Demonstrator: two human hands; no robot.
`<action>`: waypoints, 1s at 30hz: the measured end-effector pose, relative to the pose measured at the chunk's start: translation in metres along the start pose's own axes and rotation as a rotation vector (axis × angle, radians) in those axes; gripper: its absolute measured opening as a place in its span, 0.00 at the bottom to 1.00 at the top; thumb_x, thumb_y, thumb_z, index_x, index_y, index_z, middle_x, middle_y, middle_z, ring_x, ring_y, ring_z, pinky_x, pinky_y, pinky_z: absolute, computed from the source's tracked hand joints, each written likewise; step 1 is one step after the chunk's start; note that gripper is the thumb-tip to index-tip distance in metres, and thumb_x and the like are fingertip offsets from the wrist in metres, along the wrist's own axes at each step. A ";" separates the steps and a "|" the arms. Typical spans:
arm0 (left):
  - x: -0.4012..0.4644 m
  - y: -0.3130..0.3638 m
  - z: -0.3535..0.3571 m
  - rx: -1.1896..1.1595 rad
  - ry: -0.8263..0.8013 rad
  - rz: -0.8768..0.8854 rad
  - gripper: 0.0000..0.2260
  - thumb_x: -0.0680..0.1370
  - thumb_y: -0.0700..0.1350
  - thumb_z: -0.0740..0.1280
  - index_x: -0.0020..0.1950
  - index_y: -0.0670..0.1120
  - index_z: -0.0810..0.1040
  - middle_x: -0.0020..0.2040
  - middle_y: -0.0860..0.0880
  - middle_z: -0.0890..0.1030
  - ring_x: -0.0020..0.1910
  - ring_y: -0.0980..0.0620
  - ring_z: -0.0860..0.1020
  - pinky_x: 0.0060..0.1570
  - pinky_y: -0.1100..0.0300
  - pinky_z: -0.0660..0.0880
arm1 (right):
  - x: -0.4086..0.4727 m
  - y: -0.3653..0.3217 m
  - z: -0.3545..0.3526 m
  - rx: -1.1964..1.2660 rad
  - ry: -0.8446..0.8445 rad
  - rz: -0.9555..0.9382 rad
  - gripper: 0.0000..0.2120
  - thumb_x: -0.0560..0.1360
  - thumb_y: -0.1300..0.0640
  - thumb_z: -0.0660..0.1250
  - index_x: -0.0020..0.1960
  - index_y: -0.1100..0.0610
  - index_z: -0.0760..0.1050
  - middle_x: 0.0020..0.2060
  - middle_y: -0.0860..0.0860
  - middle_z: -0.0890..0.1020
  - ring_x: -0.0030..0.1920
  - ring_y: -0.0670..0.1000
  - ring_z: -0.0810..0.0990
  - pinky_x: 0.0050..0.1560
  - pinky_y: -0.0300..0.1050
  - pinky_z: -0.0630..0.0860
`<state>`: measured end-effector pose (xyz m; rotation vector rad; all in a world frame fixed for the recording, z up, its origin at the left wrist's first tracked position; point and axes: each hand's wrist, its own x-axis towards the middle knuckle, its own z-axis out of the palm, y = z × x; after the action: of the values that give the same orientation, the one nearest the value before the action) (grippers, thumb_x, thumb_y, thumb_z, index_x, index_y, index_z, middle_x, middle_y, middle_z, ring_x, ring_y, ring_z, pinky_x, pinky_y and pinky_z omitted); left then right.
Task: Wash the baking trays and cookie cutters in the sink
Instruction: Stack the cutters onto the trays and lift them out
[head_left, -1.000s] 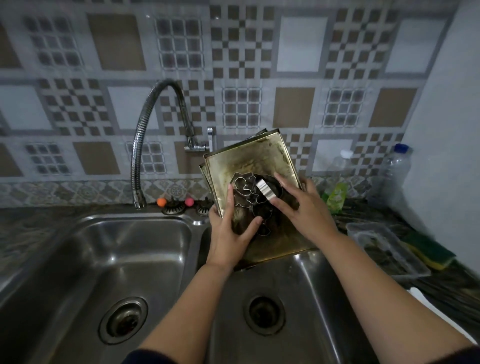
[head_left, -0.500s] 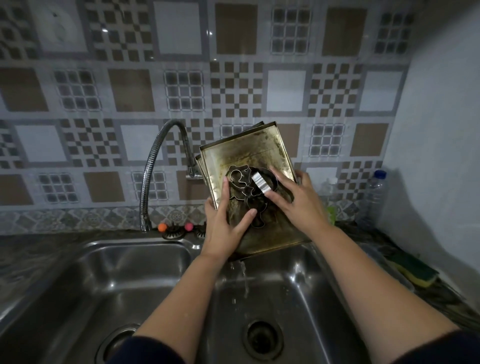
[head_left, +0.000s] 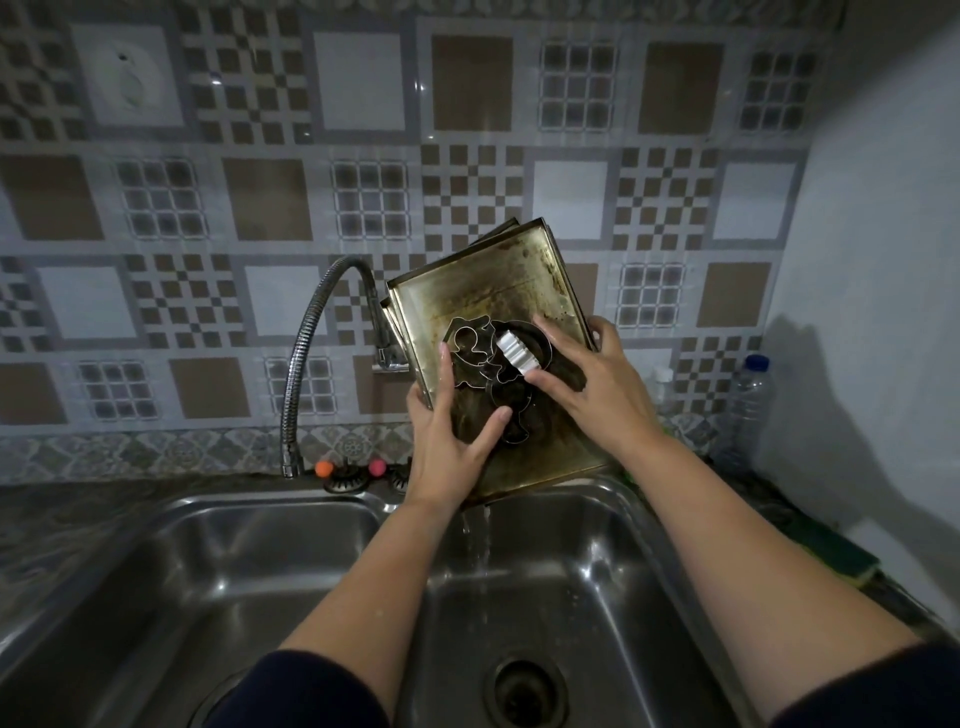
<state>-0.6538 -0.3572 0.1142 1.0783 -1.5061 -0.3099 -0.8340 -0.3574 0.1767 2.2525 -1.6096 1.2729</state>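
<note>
Trays: you hold the stacked baking trays (head_left: 483, 291) tilted steeply above the right sink basin (head_left: 582, 587), raised higher than a second ago.
Water: it now runs from the lower tray edge into the basin, so I judge you are draining them.
Left hand (head_left: 449, 441): thumb and fingers grip the left tray edge.
Right hand (head_left: 597, 384): grips the right edge, fingers pressing the cookie cutters (head_left: 491, 364) against the top tray.

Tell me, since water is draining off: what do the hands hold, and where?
Both hold the tilted baking trays: left hand grips the left edge, right hand the right edge, thumbs pinning the cookie cutters.
</note>
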 end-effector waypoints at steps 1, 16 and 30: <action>0.001 0.000 0.000 -0.004 0.008 0.006 0.41 0.68 0.69 0.65 0.72 0.74 0.41 0.76 0.40 0.49 0.76 0.39 0.51 0.64 0.52 0.53 | 0.001 -0.001 -0.001 0.000 0.010 -0.011 0.30 0.67 0.26 0.53 0.68 0.25 0.54 0.73 0.52 0.58 0.70 0.56 0.66 0.60 0.54 0.74; 0.013 0.006 -0.001 0.004 0.043 0.063 0.41 0.70 0.69 0.65 0.73 0.71 0.40 0.76 0.37 0.50 0.77 0.39 0.49 0.65 0.51 0.52 | 0.014 -0.004 -0.005 -0.009 0.072 -0.092 0.31 0.68 0.26 0.53 0.70 0.29 0.55 0.72 0.53 0.59 0.69 0.57 0.67 0.58 0.52 0.74; 0.005 0.002 -0.005 -0.044 0.057 0.038 0.41 0.70 0.69 0.65 0.74 0.71 0.40 0.76 0.36 0.49 0.76 0.36 0.53 0.65 0.50 0.54 | 0.009 -0.014 -0.005 -0.064 0.078 -0.123 0.29 0.69 0.26 0.53 0.69 0.26 0.53 0.71 0.52 0.60 0.68 0.56 0.67 0.56 0.50 0.74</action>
<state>-0.6495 -0.3577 0.1199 1.0144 -1.4604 -0.2826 -0.8247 -0.3551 0.1913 2.1979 -1.4410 1.2431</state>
